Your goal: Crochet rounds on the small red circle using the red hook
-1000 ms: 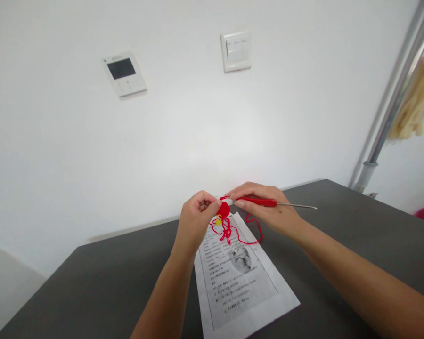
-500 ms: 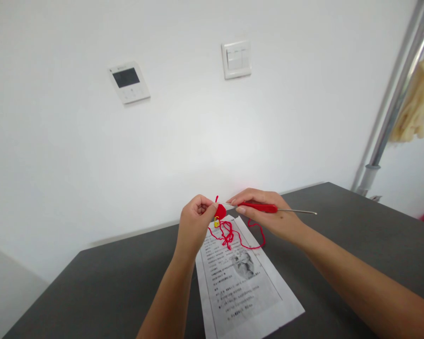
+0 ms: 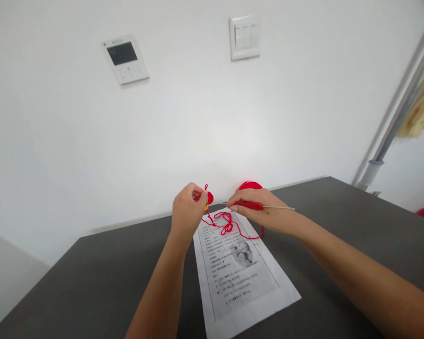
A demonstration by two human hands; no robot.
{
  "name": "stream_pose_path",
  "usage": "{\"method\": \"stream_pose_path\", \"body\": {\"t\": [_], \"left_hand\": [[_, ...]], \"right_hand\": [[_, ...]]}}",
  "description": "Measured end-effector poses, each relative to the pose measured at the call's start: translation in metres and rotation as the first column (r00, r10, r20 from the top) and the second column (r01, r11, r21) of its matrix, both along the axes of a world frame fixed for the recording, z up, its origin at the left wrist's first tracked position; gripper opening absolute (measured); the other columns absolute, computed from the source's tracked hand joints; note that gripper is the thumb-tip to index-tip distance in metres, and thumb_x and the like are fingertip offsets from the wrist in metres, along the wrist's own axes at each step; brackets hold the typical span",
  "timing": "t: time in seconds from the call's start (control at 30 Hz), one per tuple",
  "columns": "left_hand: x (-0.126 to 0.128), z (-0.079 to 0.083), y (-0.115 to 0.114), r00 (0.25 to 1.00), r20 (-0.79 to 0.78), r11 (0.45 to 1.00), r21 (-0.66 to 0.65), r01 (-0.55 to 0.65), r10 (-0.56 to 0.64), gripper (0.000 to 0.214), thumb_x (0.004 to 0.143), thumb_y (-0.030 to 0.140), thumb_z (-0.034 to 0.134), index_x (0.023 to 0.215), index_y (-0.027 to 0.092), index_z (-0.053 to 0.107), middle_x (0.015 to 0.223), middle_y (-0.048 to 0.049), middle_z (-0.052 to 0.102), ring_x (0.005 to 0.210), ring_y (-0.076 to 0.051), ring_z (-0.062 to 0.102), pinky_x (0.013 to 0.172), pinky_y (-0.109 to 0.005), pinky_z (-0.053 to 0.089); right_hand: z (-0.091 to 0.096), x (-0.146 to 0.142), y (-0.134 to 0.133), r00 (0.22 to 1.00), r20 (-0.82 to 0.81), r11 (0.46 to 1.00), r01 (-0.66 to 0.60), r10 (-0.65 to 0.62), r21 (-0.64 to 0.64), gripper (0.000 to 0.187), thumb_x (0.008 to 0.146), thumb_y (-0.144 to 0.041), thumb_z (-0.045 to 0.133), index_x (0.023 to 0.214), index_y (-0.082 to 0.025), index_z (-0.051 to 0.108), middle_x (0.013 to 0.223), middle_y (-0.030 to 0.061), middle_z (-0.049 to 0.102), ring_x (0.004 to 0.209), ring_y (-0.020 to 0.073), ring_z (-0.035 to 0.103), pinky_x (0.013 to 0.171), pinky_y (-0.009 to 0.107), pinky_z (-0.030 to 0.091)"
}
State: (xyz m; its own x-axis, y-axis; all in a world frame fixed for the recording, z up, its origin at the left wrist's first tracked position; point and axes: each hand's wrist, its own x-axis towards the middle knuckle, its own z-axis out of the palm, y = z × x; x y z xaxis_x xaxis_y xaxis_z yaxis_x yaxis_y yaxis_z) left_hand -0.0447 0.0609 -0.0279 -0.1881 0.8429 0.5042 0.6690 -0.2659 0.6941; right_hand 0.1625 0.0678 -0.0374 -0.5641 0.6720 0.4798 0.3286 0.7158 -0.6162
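My left hand point(image 3: 188, 209) pinches a small red crochet piece point(image 3: 210, 197), and a loop of yarn stands up above it. A yellow stitch marker point(image 3: 206, 207) hangs at the lower edge of that piece. In my right hand point(image 3: 259, 207) is a crochet hook with a red handle point(image 3: 251, 205); its metal ends stick out on both sides. The hook's left tip points at the red piece with a small gap between them. Loose red yarn point(image 3: 227, 222) trails from the piece across a printed sheet point(image 3: 245, 287). Behind my right hand sits a ball of red yarn point(image 3: 250, 185), partly hidden.
The dark table point(image 3: 127, 278) meets a white wall along its far edge. An intercom panel point(image 3: 125, 59) and a light switch point(image 3: 245, 37) are on the wall. A metal pole point(image 3: 395, 122) and a cream cloth point(image 3: 420, 115) are at the right.
The hook has drawn away from the red piece, leaving a gap. A loop now stands free above the piece, and the yarn ball shows behind my right hand. The view has tilted down slightly.
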Motion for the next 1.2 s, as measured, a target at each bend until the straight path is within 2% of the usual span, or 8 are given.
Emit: {"method": "stream_pose_path", "body": {"t": [0.23,0.37,0.57,0.63,0.77,0.83,1.0,1.2], "left_hand": [[0.0,0.0,0.0,1.0,-0.009,1.0,-0.001,-0.013,0.013,0.011,0.077,0.023,0.058,0.066,0.022,0.057,0.064,0.0019,0.065,0.062,-0.016,0.06,0.064,-0.028,0.043],[0.002,0.0,-0.002,1.0,-0.006,1.0,-0.004,-0.013,0.013,0.011,0.076,0.022,0.059,0.065,0.022,0.056,0.061,0.0028,0.064,0.058,-0.015,0.059,0.06,-0.027,0.042],[0.003,0.001,-0.003,1.0,0.0,1.0,0.0,-0.007,0.007,0.012,0.076,0.023,0.058,0.065,0.022,0.056,0.059,0.0035,0.063,0.054,-0.014,0.058,0.057,-0.026,0.041],[0.003,0.001,-0.002,1.0,0.0,1.0,0.001,-0.004,0.004,0.011,0.076,0.023,0.058,0.066,0.022,0.057,0.06,0.0032,0.064,0.055,-0.015,0.058,0.058,-0.026,0.042],[0.0,0.0,-0.001,1.0,0.001,1.0,0.014,-0.007,0.007,0.011,0.077,0.024,0.058,0.066,0.022,0.057,0.065,0.001,0.066,0.063,-0.017,0.062,0.064,-0.028,0.044],[-0.001,0.001,0.0,1.0,0.006,1.0,0.018,-0.009,0.009,0.01,0.077,0.023,0.058,0.066,0.023,0.057,0.066,0.0007,0.066,0.064,-0.017,0.062,0.065,-0.029,0.044],[-0.001,0.001,-0.001,1.0,0.019,1.0,0.017,-0.004,0.003,0.011,0.077,0.024,0.058,0.067,0.023,0.057,0.066,0.0008,0.067,0.064,-0.017,0.062,0.065,-0.029,0.045],[0.001,0.002,-0.002,1.0,0.023,1.0,0.01,0.002,-0.002,0.011,0.078,0.024,0.058,0.067,0.023,0.058,0.067,0.0005,0.069,0.064,-0.017,0.063,0.065,-0.028,0.046]], "right_hand": [[-0.01,0.005,0.013,0.969,0.216,0.986,-0.088,0.117,-0.142,0.019,0.094,-0.025,0.054,0.094,-0.016,0.072,0.088,0.004,0.073,0.082,0.0167,0.065,0.075,0.027,0.047],[-0.03,0.005,0.031,0.921,0.31,0.958,-0.168,0.236,-0.23,0.014,0.087,-0.018,0.061,0.084,-0.015,0.074,0.077,0.0011,0.071,0.072,0.0144,0.063,0.066,0.024,0.046],[-0.062,-0.009,0.043,0.895,0.358,0.943,-0.167,0.267,-0.287,0.016,0.089,-0.022,0.065,0.099,-0.017,0.076,0.094,0.0025,0.078,0.088,0.0159,0.071,0.076,0.022,0.051],[-0.066,-0.012,0.045,0.894,0.391,0.957,-0.119,0.218,-0.263,0.015,0.09,-0.02,0.064,0.1,-0.018,0.076,0.097,0.0023,0.079,0.091,0.0161,0.072,0.079,0.022,0.052],[-0.065,-0.008,0.054,0.885,0.46,0.986,0.132,-0.073,-0.099,0.024,0.098,-0.013,0.049,0.109,-0.013,0.071,0.108,0.0127,0.075,0.103,0.0226,0.069,0.091,0.033,0.051],[-0.061,-0.004,0.058,0.852,0.495,0.976,0.217,-0.171,-0.036,0.021,0.1,-0.017,0.051,0.11,-0.013,0.068,0.109,0.0125,0.073,0.105,0.023,0.068,0.093,0.038,0.052],[-0.055,0.0,0.055,0.756,0.611,0.961,0.275,-0.234,0.027,0.021,0.099,-0.033,0.06,0.108,-0.015,0.067,0.107,0.0059,0.07,0.097,0.0196,0.069,0.089,0.042,0.057],[-0.05,-0.005,0.047,0.687,0.685,0.96,0.272,-0.241,0.064,0.018,0.1,-0.028,0.057,0.106,-0.014,0.067,0.104,0.0085,0.071,0.093,0.0205,0.069,0.084,0.039,0.056]]}}
